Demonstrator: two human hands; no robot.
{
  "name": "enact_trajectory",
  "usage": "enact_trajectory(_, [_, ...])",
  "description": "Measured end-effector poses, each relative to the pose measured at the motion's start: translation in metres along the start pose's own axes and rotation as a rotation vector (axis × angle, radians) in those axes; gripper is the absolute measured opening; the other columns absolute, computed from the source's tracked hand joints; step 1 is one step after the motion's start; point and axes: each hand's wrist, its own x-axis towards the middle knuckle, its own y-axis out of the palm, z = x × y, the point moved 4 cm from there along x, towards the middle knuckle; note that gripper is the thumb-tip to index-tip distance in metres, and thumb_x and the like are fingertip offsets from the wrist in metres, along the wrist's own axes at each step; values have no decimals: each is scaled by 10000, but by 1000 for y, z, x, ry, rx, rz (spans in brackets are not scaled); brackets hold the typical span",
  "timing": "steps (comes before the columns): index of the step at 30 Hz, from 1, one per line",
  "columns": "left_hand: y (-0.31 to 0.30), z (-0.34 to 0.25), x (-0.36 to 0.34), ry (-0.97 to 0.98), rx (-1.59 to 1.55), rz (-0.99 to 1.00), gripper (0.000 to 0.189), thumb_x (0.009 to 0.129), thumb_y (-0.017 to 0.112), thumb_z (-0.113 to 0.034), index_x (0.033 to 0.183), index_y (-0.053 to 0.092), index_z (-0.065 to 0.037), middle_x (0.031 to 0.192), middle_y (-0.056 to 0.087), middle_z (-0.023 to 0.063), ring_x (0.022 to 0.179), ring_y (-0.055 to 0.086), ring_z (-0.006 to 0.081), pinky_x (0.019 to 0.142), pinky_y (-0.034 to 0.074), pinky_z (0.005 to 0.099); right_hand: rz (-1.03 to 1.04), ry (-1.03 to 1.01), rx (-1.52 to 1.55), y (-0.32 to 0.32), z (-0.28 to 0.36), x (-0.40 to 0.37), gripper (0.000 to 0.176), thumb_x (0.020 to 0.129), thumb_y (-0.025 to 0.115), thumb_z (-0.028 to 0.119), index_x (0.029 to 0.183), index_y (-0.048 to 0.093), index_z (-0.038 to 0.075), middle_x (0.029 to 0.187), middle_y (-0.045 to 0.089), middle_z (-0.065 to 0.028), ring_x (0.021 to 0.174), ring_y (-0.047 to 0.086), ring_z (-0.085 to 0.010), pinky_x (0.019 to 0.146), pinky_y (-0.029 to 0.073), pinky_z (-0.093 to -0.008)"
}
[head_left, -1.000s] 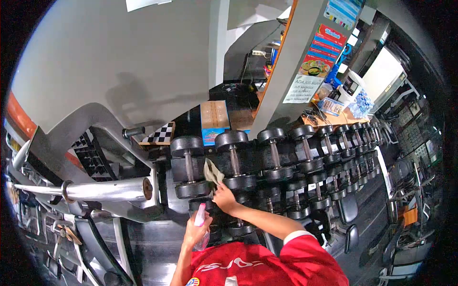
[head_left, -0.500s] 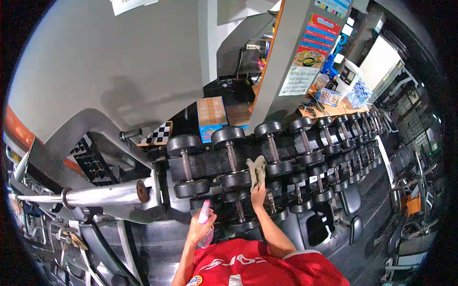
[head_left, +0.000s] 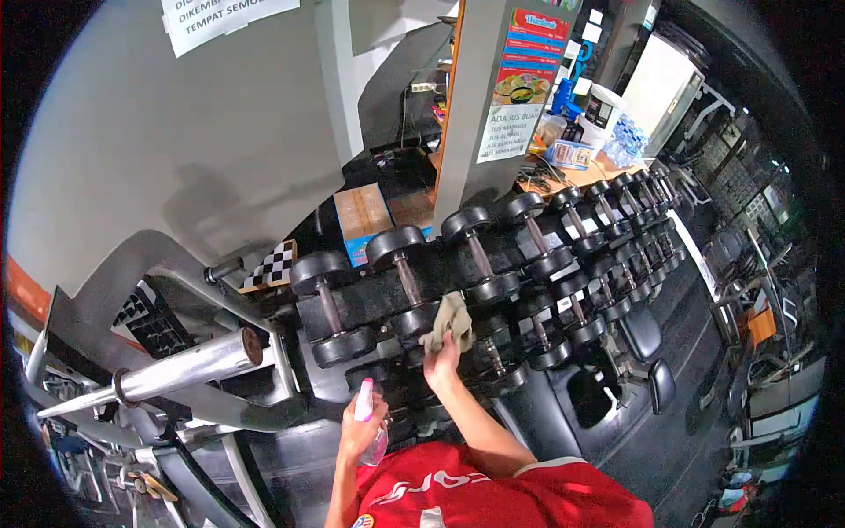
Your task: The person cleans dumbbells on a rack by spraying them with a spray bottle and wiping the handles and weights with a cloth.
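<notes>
Head view is showing an "ADA JUS BUAH" sign [head_left: 502, 132] above a gym dumbbell rack [head_left: 370, 297]; right hand [head_left: 441, 363] is clutching a cloth [head_left: 447, 319], left hand [head_left: 359, 433] gripping a spray bottle [head_left: 364, 405].

White paper sheet [head_left: 224, 18] on the grey wall [head_left: 176, 158], top left: black capitals, cut off at the picture's edge, reading "DIKEMBA…" over "TEMPAT SEMU…". White notice [head_left: 509, 132] on the grey pillar [head_left: 462, 106]: heading "ADA JUS BUAH"; the smaller lines beneath are too small to read. Coloured poster [head_left: 532, 53] just above the notice: script heading on blue and red text bands, illegible. Red shirt [head_left: 493, 493], bottom: white lettering, partly hidden, unreadable
</notes>
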Motion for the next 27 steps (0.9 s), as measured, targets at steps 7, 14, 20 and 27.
enact_trajectory(7, [-6,0,-9,53,-1,23,216,816,634,-81,987,540,11,738,583,42,525,566,116,483,465,261,87,449,-24,-41,9,-25,291,961,357,226,1183,513,120,1177,573,-63,1040,579,-244,848,520,-396])
enact_trajectory(14, [-12,11,-19,6,-7,7,221,798,655,-109,963,546,-10,702,592,48,507,560,114,483,455,263,-192,433,161,-59,-37,52,313,937,387,388,1003,593,162,961,628,12,909,597,-212,852,479,-446])
enact_trajectory(20, [-20,22,-22,3,19,1,210,801,648,-113,950,550,-2,749,597,65,510,577,133,488,467,271,886,530,452,-42,-38,43,292,948,369,286,1133,566,175,1022,627,-22,1043,555,-232,980,374,-451])
enact_trajectory(27, [-9,14,-21,78,-30,71,177,802,631,-65,947,548,-6,761,593,53,570,572,116,508,477,270,122,666,-48,-10,14,-54,306,951,314,244,1069,564,112,1068,620,-62,1042,562,-246,950,403,-425])
